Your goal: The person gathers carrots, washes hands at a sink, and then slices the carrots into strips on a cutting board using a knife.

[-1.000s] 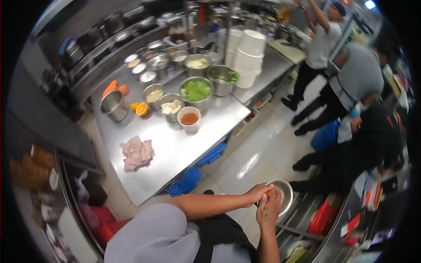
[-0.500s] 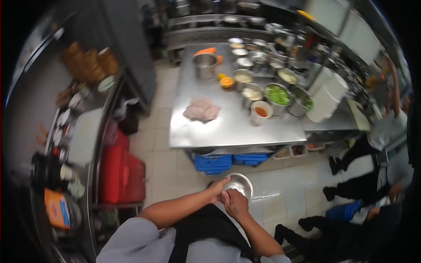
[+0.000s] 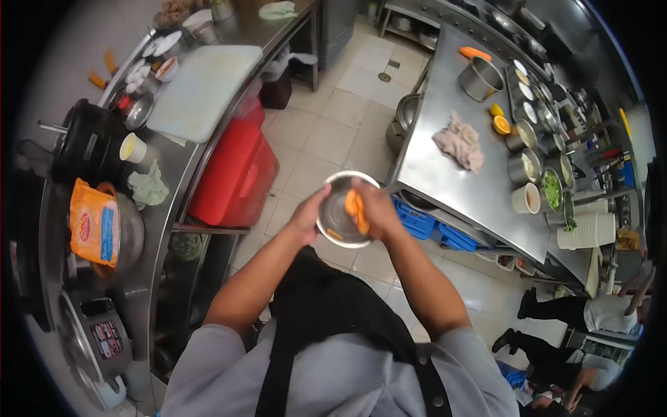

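Observation:
A round metal bowl is held over the floor in front of my apron. My left hand grips its left rim, with the thumb along the edge. My right hand is at the right side of the bowl, its fingers closed around a soft-looking, bright orange food piece. I cannot tell what food this is. A smaller orange strip shows low inside the bowl. Part of my right hand's fingers is hidden behind the orange piece.
On the left counter are a white cutting board, a paper cup and an orange food bag. A red bin stands below. The steel table at right bears a cloth, halved orange, pot and containers. Co-workers stand at lower right.
The view has swung left, bringing the left counter closer. My hands, together over the bowl before, are now apart on its two sides, and the orange piece has come into sight.

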`<state>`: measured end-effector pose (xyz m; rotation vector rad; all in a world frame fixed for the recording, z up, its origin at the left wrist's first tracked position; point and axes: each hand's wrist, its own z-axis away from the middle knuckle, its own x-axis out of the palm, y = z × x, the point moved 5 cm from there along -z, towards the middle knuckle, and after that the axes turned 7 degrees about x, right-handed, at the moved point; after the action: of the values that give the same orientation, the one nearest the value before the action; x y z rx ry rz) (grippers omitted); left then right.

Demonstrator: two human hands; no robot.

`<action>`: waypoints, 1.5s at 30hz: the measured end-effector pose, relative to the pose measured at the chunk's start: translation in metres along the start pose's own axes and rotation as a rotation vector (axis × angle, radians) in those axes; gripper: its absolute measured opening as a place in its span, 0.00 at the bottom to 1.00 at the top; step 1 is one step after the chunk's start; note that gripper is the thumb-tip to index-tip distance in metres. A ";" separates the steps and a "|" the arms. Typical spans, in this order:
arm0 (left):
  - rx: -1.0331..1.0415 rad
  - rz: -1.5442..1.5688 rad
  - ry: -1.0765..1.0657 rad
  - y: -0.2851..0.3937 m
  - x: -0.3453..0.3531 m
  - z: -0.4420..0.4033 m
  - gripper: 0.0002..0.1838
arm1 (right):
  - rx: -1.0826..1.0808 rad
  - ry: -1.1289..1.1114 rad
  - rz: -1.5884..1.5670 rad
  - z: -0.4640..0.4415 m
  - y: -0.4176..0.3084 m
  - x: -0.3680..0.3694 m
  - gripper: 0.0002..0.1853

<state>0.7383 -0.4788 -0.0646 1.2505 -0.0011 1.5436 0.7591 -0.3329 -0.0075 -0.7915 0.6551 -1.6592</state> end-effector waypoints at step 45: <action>0.234 0.074 0.750 0.480 -0.194 -0.250 0.34 | -0.171 -0.765 0.920 -0.486 -0.346 0.294 0.22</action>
<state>0.1957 -0.6671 -0.0325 0.7799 0.6376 2.0381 0.1266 -0.5379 0.0041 -0.9612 0.4840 -0.4102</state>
